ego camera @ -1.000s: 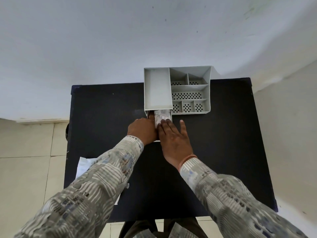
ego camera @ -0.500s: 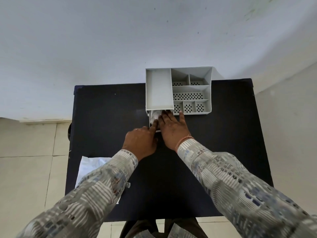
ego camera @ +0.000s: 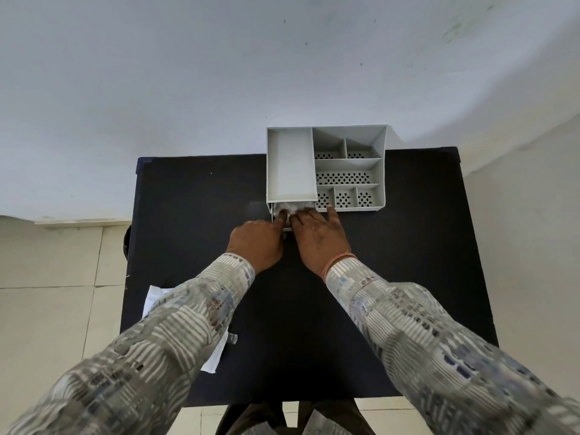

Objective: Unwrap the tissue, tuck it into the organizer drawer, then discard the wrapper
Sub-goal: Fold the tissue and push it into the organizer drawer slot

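A grey organizer (ego camera: 290,164) stands at the far edge of the black table (ego camera: 194,199). Its small drawer (ego camera: 273,211) sticks out a little from under the large left compartment. The white tissue (ego camera: 290,208) lies crumpled inside the drawer, mostly covered by fingers. My left hand (ego camera: 255,243) is curled, its index finger pressing down into the drawer's left side. My right hand (ego camera: 320,233) lies flat with fingers spread, fingertips on the tissue and the thumb against the organizer's front. The white wrapper (ego camera: 153,299) lies on the table's left, partly under my left sleeve.
The organizer's right side has several small perforated compartments (ego camera: 345,177). A pale wall rises behind the table. Tiled floor (ego camera: 47,277) shows to the left, and the table's near edge is just in front of my legs.
Both hands have moved forward toward the organizer. The drawer has slid further in, and less of the tissue shows than a second ago.
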`<action>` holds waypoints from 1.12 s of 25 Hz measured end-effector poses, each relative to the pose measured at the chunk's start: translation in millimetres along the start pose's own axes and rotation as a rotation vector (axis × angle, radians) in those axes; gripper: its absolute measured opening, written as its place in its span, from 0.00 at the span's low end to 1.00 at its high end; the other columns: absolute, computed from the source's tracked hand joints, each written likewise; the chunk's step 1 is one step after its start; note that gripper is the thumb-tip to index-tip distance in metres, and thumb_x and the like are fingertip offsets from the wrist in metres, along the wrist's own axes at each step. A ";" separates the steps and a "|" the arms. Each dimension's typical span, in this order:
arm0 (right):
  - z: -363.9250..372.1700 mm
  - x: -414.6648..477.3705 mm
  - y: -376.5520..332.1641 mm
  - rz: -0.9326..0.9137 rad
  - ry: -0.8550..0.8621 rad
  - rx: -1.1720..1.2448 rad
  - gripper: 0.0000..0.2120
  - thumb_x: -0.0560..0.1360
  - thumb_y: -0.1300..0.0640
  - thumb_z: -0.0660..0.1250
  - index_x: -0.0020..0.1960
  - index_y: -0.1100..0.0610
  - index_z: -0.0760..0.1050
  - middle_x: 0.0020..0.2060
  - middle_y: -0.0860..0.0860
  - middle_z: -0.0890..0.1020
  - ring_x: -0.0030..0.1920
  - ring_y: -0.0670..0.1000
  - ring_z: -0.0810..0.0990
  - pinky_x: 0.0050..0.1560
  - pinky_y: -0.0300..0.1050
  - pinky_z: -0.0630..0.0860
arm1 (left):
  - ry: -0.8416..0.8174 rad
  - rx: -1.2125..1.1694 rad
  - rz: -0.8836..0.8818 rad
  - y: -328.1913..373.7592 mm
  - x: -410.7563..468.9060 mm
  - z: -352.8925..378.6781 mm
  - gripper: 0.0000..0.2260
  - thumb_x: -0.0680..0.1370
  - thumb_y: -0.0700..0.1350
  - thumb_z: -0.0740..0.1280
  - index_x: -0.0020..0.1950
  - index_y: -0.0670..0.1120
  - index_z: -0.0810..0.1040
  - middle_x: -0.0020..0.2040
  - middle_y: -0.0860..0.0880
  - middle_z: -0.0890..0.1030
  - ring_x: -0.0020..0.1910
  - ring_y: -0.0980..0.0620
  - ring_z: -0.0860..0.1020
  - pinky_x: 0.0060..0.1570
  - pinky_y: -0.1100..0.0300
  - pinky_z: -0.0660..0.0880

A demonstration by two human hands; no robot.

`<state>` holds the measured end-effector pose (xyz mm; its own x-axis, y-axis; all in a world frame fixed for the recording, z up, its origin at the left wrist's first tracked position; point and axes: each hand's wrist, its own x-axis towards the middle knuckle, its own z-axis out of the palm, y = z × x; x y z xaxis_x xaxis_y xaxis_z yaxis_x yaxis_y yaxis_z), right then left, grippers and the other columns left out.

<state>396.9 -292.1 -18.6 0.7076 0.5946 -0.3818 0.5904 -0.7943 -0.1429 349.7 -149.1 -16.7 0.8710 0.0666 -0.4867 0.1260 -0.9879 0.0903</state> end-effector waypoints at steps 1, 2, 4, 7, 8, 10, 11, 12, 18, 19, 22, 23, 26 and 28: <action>-2.1 -2.8 -0.1 -0.001 0.010 0.021 0.26 0.82 0.55 0.60 0.80 0.54 0.65 0.77 0.54 0.72 0.80 0.55 0.65 0.81 0.68 0.52 | 0.014 -0.017 -0.002 -0.8 -1.4 -2.8 0.28 0.84 0.53 0.58 0.85 0.55 0.58 0.60 0.42 0.85 0.59 0.36 0.83 0.54 0.44 0.80; -2.6 -7.4 -0.7 -0.009 0.036 0.042 0.27 0.81 0.55 0.62 0.80 0.55 0.66 0.77 0.54 0.72 0.80 0.56 0.65 0.80 0.68 0.53 | 0.045 -0.028 0.001 -1.4 -4.1 -5.0 0.28 0.84 0.54 0.59 0.85 0.55 0.59 0.60 0.42 0.85 0.59 0.37 0.83 0.53 0.44 0.80; -1.4 -17.0 -2.4 -0.029 0.116 0.059 0.29 0.78 0.56 0.65 0.79 0.56 0.67 0.77 0.55 0.72 0.80 0.57 0.66 0.80 0.68 0.55 | 0.136 -0.026 0.018 -1.1 -12.4 -6.3 0.27 0.83 0.55 0.61 0.83 0.55 0.63 0.58 0.44 0.86 0.57 0.38 0.85 0.51 0.46 0.81; 0.4 -10.4 -3.7 0.018 0.033 0.036 0.35 0.76 0.53 0.67 0.81 0.56 0.62 0.80 0.56 0.67 0.80 0.58 0.63 0.80 0.69 0.54 | 0.181 0.005 0.041 0.3 -21.6 -0.6 0.25 0.84 0.54 0.61 0.82 0.56 0.66 0.55 0.46 0.86 0.53 0.40 0.86 0.47 0.48 0.81; 1.7 -3.8 -4.6 0.035 -0.019 0.013 0.37 0.76 0.52 0.67 0.81 0.56 0.60 0.79 0.56 0.67 0.80 0.58 0.63 0.80 0.70 0.52 | 0.165 0.012 0.035 0.5 -21.8 2.7 0.25 0.84 0.54 0.60 0.82 0.56 0.65 0.54 0.46 0.86 0.52 0.40 0.86 0.47 0.49 0.81; 0.4 9.6 -7.8 0.049 -0.069 -0.023 0.36 0.75 0.51 0.67 0.81 0.56 0.61 0.77 0.55 0.69 0.78 0.58 0.65 0.79 0.71 0.52 | 0.138 0.031 -0.003 -0.3 -17.9 5.1 0.25 0.85 0.54 0.60 0.82 0.57 0.64 0.54 0.46 0.86 0.53 0.40 0.86 0.46 0.49 0.80; -1.5 15.0 -9.1 0.056 -0.081 -0.017 0.35 0.75 0.52 0.67 0.80 0.55 0.63 0.76 0.55 0.71 0.77 0.58 0.66 0.79 0.72 0.52 | 0.132 0.042 -0.019 -0.9 -14.3 3.8 0.24 0.85 0.53 0.60 0.82 0.57 0.64 0.54 0.45 0.86 0.53 0.39 0.86 0.46 0.48 0.80; -4.2 17.0 -10.5 0.056 -0.084 0.004 0.33 0.75 0.53 0.67 0.79 0.55 0.64 0.75 0.55 0.72 0.77 0.58 0.67 0.79 0.72 0.52 | 0.125 0.047 -0.022 -1.6 -10.4 1.3 0.23 0.85 0.53 0.60 0.81 0.57 0.66 0.54 0.45 0.86 0.53 0.39 0.86 0.47 0.47 0.81; -14.0 -40.8 -20.3 0.106 0.181 0.146 0.24 0.75 0.54 0.67 0.70 0.55 0.75 0.66 0.55 0.81 0.68 0.59 0.77 0.73 0.65 0.68 | 0.244 -0.041 -0.001 -8.4 -7.1 -21.7 0.14 0.80 0.51 0.66 0.66 0.55 0.80 0.53 0.46 0.87 0.51 0.39 0.86 0.47 0.46 0.84; -11.2 -50.9 -23.2 0.127 0.185 0.141 0.18 0.75 0.54 0.66 0.64 0.55 0.78 0.59 0.55 0.83 0.62 0.59 0.80 0.69 0.62 0.72 | 0.256 -0.054 0.003 -8.6 -12.2 -22.3 0.12 0.80 0.51 0.66 0.62 0.53 0.82 0.52 0.47 0.87 0.50 0.39 0.86 0.47 0.47 0.84; -9.8 -46.1 -24.0 0.159 0.006 0.141 0.14 0.76 0.53 0.64 0.59 0.55 0.78 0.56 0.54 0.84 0.59 0.59 0.82 0.64 0.57 0.74 | 0.171 -0.029 0.048 -2.6 -28.6 -18.3 0.11 0.79 0.51 0.64 0.55 0.52 0.84 0.50 0.47 0.86 0.48 0.40 0.86 0.44 0.49 0.82; -11.0 -37.3 -21.3 0.159 -0.026 0.150 0.18 0.75 0.53 0.65 0.64 0.55 0.76 0.61 0.55 0.82 0.64 0.59 0.80 0.66 0.58 0.73 | 0.147 -0.020 0.058 -0.9 -31.0 -19.2 0.12 0.78 0.51 0.63 0.55 0.52 0.84 0.51 0.47 0.85 0.49 0.40 0.86 0.45 0.49 0.82; -18.0 -10.6 -10.5 0.145 -0.036 0.146 0.30 0.75 0.52 0.66 0.75 0.58 0.69 0.72 0.57 0.76 0.73 0.60 0.72 0.74 0.60 0.68 | 0.142 -0.066 0.066 -2.5 -25.2 -26.2 0.14 0.77 0.50 0.66 0.61 0.50 0.82 0.59 0.46 0.83 0.53 0.38 0.85 0.49 0.45 0.84; -20.3 -1.1 -6.7 0.153 -0.035 0.133 0.29 0.75 0.52 0.67 0.74 0.58 0.70 0.70 0.58 0.77 0.71 0.61 0.75 0.72 0.60 0.70 | 0.134 -0.092 0.073 -4.7 -19.6 -32.4 0.17 0.77 0.50 0.67 0.64 0.48 0.80 0.63 0.46 0.82 0.56 0.37 0.84 0.52 0.43 0.84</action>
<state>400.0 -284.9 1.3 0.7695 0.4630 -0.4398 0.4193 -0.8858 -0.1989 347.4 -141.3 20.5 0.9341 0.0190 -0.3565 0.0974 -0.9743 0.2032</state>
